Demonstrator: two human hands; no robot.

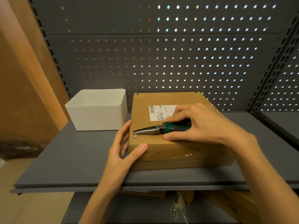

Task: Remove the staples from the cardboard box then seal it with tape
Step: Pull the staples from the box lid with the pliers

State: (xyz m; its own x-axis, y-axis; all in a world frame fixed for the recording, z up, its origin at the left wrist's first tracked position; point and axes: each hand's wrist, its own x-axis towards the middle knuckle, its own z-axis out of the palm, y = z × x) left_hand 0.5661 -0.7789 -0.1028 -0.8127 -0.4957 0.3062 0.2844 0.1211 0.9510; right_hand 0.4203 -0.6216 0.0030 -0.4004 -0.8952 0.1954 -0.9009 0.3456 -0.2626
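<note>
Much is covered, cropped or too fine to read.

The right hand covers most of the pliers' green handles and the right part of the white label, whose print is too small to read. Both forearms run off the bottom edge. Below the shelf, brown cardboard and a crumpled clear wrapper are only partly seen. The dark patch at far left is blurred.
</note>
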